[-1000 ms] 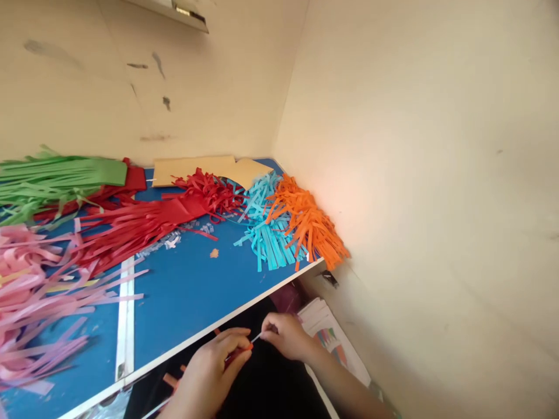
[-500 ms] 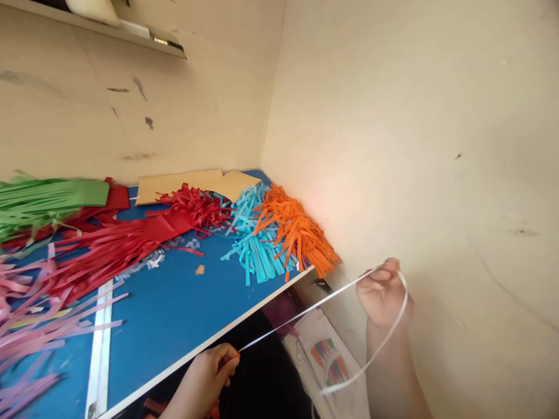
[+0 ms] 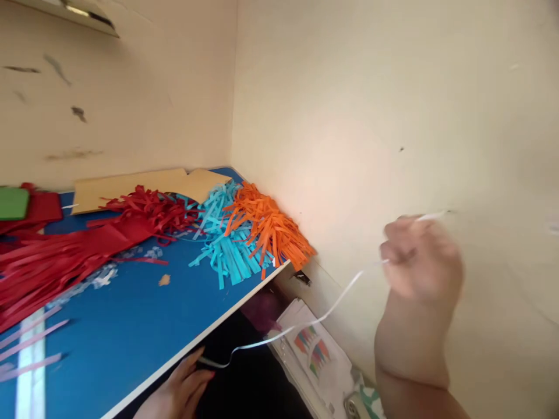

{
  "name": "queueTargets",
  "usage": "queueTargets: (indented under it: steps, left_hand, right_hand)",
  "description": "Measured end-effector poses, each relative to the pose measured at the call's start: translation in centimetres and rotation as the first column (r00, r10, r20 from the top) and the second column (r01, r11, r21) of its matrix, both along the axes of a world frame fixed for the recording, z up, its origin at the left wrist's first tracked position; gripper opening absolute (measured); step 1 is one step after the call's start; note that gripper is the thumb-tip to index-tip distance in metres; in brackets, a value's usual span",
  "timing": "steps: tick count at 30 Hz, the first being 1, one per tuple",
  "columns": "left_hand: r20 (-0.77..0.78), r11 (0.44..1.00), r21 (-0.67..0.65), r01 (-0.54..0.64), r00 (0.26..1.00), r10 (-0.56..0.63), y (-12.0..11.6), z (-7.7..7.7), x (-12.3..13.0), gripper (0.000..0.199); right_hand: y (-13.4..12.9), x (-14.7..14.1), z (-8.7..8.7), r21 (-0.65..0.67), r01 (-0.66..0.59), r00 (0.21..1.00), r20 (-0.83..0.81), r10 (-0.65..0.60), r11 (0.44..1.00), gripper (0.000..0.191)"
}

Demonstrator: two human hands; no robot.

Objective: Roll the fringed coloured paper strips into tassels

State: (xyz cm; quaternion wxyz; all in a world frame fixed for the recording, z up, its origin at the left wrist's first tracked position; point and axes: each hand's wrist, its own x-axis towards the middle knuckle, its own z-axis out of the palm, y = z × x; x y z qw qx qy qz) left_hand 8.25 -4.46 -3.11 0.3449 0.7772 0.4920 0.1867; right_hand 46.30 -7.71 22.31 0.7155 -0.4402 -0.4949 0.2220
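Before the pale wall (image 3: 332, 116), on the right, the person's right hand (image 3: 421, 256) is raised and slightly blurred, its grip clenched on a thin white string (image 3: 321, 319). One short length of the string pokes out above the knuckles, while the rest drops from the curled fingers and sags in a loose wave toward the lower left. There it reaches the left hand (image 3: 179, 387), which is low, just beside the white front edge of the blue desk (image 3: 131, 337). The string runs in at the left fingertips, which look somewhat parted; whether that grip pinches it cannot be told. Under the middle of the string lie papers (image 3: 318, 361) with a coloured drawing, below desk level. At the far right corner of the desk, an orange fringe bundle (image 3: 273, 227) overlaps a light blue fringe bundle (image 3: 231, 250). Left of these spreads red fringed paper (image 3: 100, 241), with a tan sheet (image 3: 131, 186) behind it along the wall. A green piece (image 3: 13, 203) shows at the left margin, and nearer the front, pink strips (image 3: 35, 340) stretch in from the same side.
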Motion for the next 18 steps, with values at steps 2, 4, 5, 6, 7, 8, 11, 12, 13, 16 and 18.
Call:
queueTargets:
  steps: [2, 4, 5, 6, 7, 8, 11, 12, 13, 16, 18]
  left_hand:
    - [0.154, 0.995, -0.091, -0.044, 0.986, 0.058, -0.5, 2.5, 0.0, 0.024]
    - [0.349, 0.927, -0.326, -0.183, 0.888, 0.298, -0.9, 4.9, 0.1, 0.03]
    - [0.408, 0.838, -0.489, -0.242, 0.786, 0.465, -1.1, 5.8, 0.2, 0.035]
    - [0.423, 0.713, -0.652, -0.258, 0.656, 0.624, -1.2, 6.6, 0.3, 0.039]
    - [0.405, 0.579, -0.782, -0.229, 0.519, 0.753, -1.4, 7.1, 0.4, 0.043]
    - [0.374, 0.467, -0.867, -0.172, 0.394, 0.839, -1.5, 7.5, 0.5, 0.046]
    - [0.339, 0.351, -0.935, -0.05, 0.169, 0.926, -1.9, 8.0, 0.5, 0.049]
    - [0.343, 0.352, -0.935, -0.042, 0.134, 0.93, -2.0, 8.0, 0.5, 0.049]
    - [0.344, 0.35, -0.936, -0.037, 0.114, 0.932, -2.1, 7.9, 0.4, 0.049]
    - [0.343, 0.346, -0.938, -0.015, 0.096, 0.934, -2.3, 7.8, 0.1, 0.05]
    - [0.35, 0.353, -0.935, -0.018, 0.09, 0.932, -2.3, 7.7, -0.1, 0.049]
  right_hand:
    - [0.7, -5.0, -4.3, -0.178, -0.072, 0.981, 0.166, 0.102, 0.981, 0.006]
    - [1.5, -10.3, -9.1, -0.369, -0.236, 0.927, 0.191, 0.322, 0.899, 0.013]
    - [1.9, -12.7, -11.1, -0.447, -0.307, 0.892, 0.172, 0.417, 0.84, 0.018]
    - [2.2, -14.8, -12.8, -0.488, -0.34, 0.874, 0.151, 0.461, 0.804, 0.021]
    - [2.4, -16.7, -14.1, -0.508, -0.356, 0.865, 0.137, 0.482, 0.784, 0.023]
    - [2.5, -18.1, -15.0, -0.508, -0.353, 0.87, 0.13, 0.475, 0.786, 0.024]
    - [2.4, -20.6, -15.8, -0.47, -0.291, 0.895, 0.173, 0.41, 0.833, 0.023]
    - [2.3, -21.0, -15.7, -0.46, -0.269, 0.891, 0.215, 0.4, 0.846, 0.022]
    - [2.2, -21.3, -15.6, -0.45, -0.247, 0.88, 0.268, 0.393, 0.859, 0.022]
    - [2.1, -21.7, -15.2, -0.406, -0.194, 0.832, 0.414, 0.369, 0.893, 0.026]
    - [2.0, -21.9, -15.2, -0.388, -0.178, 0.806, 0.47, 0.36, 0.904, 0.029]
